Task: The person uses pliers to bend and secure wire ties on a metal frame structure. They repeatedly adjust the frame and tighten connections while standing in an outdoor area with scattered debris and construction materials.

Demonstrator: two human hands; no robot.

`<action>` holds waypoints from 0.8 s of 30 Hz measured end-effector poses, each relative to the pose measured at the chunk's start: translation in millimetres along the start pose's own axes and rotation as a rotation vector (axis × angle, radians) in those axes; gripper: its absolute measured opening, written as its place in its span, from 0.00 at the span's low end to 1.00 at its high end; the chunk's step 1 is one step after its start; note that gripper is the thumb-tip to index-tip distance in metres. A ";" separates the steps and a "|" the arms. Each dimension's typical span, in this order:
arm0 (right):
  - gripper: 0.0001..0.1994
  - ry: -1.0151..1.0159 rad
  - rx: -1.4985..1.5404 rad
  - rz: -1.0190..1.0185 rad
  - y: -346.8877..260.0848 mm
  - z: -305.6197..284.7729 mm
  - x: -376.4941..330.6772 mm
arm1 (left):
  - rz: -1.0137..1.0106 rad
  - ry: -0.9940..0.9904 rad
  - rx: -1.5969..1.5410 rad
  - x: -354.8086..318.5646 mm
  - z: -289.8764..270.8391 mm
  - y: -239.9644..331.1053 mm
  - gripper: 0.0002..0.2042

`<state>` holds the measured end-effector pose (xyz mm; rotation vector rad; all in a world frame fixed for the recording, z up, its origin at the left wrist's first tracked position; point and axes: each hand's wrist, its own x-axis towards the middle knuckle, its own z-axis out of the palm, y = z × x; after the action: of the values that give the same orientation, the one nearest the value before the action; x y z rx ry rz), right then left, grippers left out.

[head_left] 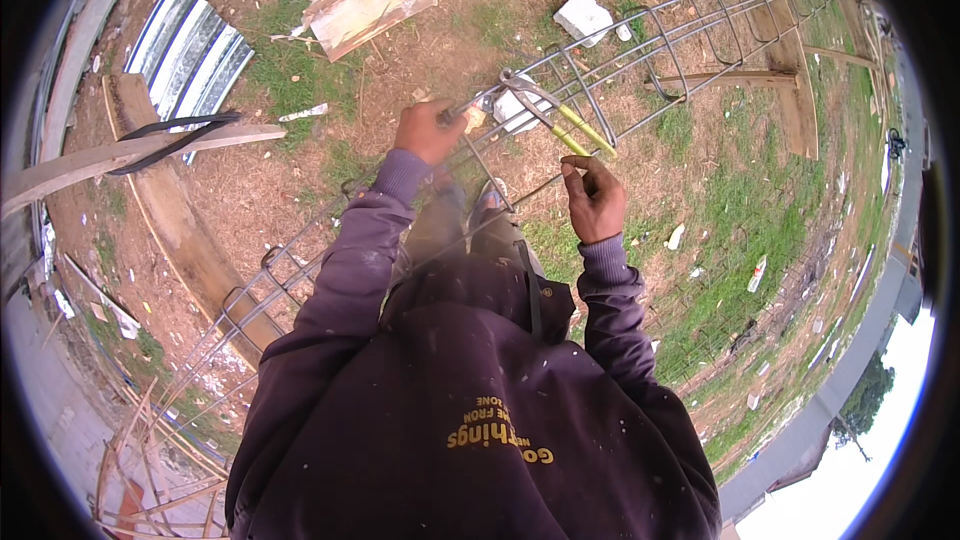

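Observation:
A long cage of steel rebar [640,43] with bent stirrups runs slantwise in front of my body. My left hand [430,130] is closed at one of its bars, beside the corner of a stirrup. A pair of pincers [572,118] with yellow-green handles rests across the bars, its jaws just right of my left hand. At the handle ends, my right hand [596,202] has its fingers curled with thumb and forefinger together. Anything in that pinch is too small to make out.
Wooden planks [785,70] pass under the cage at the right, and another board [185,240] lies at the left. Pale blocks [583,18], a plywood piece [370,5] and a corrugated metal sheet [190,50] lie on the grassy dirt. Black strips [180,130] hang over a timber.

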<state>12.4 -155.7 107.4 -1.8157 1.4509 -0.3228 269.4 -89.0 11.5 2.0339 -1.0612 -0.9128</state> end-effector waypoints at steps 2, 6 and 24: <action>0.05 -0.053 -0.086 0.003 -13.1 0.5 3.9 | 0.026 -0.033 -0.060 0.0 -3.6 -1.0 0.24; 0.06 -0.161 -0.224 -0.313 -37.2 9.6 20.9 | 0.003 -0.085 -0.041 1.0 -8.5 -3.1 0.26; 0.17 -1.324 -1.354 -0.715 -93.1 177.1 144.7 | -0.220 -0.186 -0.220 -35.2 -40.0 -59.5 0.18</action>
<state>235.3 -210.7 16.2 -2.5109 -0.1624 1.6039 310.6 -22.5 -4.7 1.9338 -0.7997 -1.2935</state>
